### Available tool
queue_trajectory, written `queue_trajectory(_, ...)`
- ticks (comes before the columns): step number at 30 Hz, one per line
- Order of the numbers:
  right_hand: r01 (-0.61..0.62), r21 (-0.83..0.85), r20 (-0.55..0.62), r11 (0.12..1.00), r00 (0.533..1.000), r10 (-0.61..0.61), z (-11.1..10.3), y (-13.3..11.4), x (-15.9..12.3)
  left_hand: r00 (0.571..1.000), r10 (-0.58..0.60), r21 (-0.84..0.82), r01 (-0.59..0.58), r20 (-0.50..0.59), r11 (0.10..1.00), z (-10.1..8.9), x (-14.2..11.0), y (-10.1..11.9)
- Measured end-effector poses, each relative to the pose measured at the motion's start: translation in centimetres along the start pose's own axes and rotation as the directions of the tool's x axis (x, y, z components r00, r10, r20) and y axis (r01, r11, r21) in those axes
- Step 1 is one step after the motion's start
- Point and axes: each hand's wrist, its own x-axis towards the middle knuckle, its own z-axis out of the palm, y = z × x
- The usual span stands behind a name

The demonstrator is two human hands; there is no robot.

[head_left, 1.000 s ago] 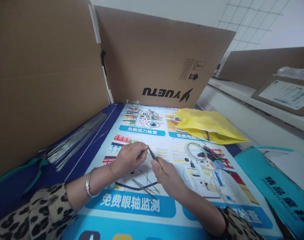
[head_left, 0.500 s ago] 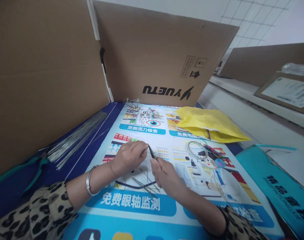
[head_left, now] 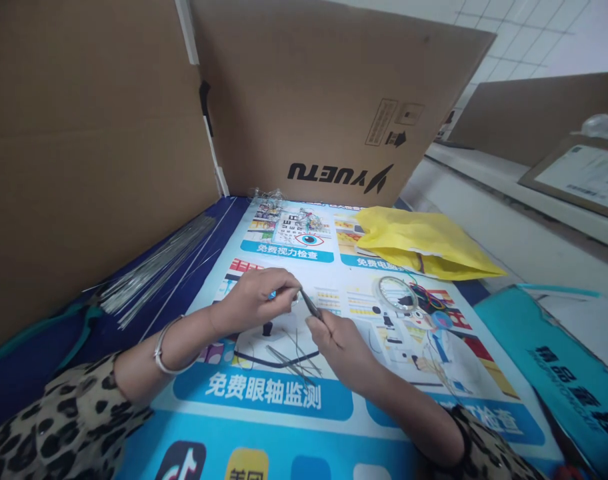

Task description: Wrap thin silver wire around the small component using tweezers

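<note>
Apparently at fine work, the right hand [head_left: 341,343] clasps a slim dark tool [head_left: 311,305] beside the left hand [head_left: 258,300], pinched together, contents unclear; steadiness seems needed next.

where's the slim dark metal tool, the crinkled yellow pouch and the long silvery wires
Slim dark metal tool [head_left: 311,305]: head view, middle of its shaft.
Crinkled yellow pouch [head_left: 429,237]: head view, upper face.
Long silvery wires [head_left: 159,270]: head view, mid-bundle.

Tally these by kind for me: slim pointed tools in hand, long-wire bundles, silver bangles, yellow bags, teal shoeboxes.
Slim pointed tool, in the right hand: 1
Long-wire bundle: 1
Silver bangle: 1
Yellow bag: 1
Teal shoebox: 1
Total: 5
</note>
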Motion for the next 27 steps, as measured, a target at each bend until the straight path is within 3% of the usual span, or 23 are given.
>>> queue_trajectory(7,0.077,-0.110,-0.025,0.991,0.996,-0.081,-0.3,0.3,0.1,0.966,-0.237,-0.295,0.256,0.098,0.921,-0.1,0.3,1.0)
queue_trajectory(11,0.087,-0.245,-0.065,0.966,0.992,-0.106,-0.6,0.6,0.2,0.967,-0.242,-0.282,0.253,0.074,0.925,0.0,0.3,1.0)
queue_trajectory(14,0.126,-0.218,-0.040,0.968,0.990,-0.138,-0.8,0.6,0.3,0.971,-0.226,-0.283,0.239,0.079,0.929,-0.1,0.2,0.9)
queue_trajectory(16,0.150,-0.111,0.008,0.982,0.989,-0.150,-0.9,0.6,0.3,0.972,-0.211,-0.306,0.232,0.102,0.923,-0.3,0.2,0.8)
queue_trajectory(19,0.110,0.229,0.184,0.967,0.971,-0.154,-0.7,0.7,0.2,0.978,-0.172,-0.312,0.200,0.116,0.929,-0.5,0.3,0.8)
queue_trajectory(22,-0.036,0.586,0.362,0.810,0.906,-0.222,-0.2,1.1,0.2,0.982,-0.159,-0.307,0.184,0.106,0.934,-0.5,0.4,0.8)
queue_trajectory(25,-0.162,0.715,0.428,0.680,0.871,-0.243,0.2,1.3,0.2,0.977,-0.193,-0.320,0.213,0.094,0.923,-0.3,0.3,0.8)
queue_trajectory(27,-0.155,0.703,0.406,0.694,0.889,-0.213,0.2,1.3,0.3,0.975,-0.214,-0.296,0.221,0.058,0.929,0.0,0.3,1.0)
